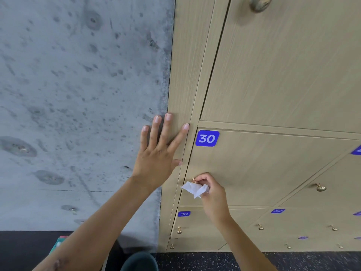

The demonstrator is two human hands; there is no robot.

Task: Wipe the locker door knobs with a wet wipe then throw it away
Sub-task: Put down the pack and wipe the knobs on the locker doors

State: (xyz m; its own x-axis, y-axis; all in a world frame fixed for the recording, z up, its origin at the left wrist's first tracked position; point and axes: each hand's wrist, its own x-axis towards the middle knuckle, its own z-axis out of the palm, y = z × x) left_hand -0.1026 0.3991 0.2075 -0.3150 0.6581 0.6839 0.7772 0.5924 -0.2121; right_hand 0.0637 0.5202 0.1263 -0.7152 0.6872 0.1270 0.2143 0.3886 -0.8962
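A white wet wipe (194, 189) is bunched in my right hand (212, 192), pressed against the small brass knob (193, 180) of the locker door marked 30 (207, 138). Most of that knob is hidden by the wipe and my fingers. My left hand (160, 151) lies flat with fingers spread on the left edge of the wooden locker frame, holding nothing. More brass knobs show on other doors: one large knob at the top (258, 3), one to the right (320, 187), and one on door 31 (179, 230) below.
A bare grey concrete wall (78, 94) fills the left half. A dark round bin (139, 262) stands on the dark speckled floor below my arms. A green and red packet (58, 243) lies at the lower left. Lockers 31 and 32 sit in lower rows.
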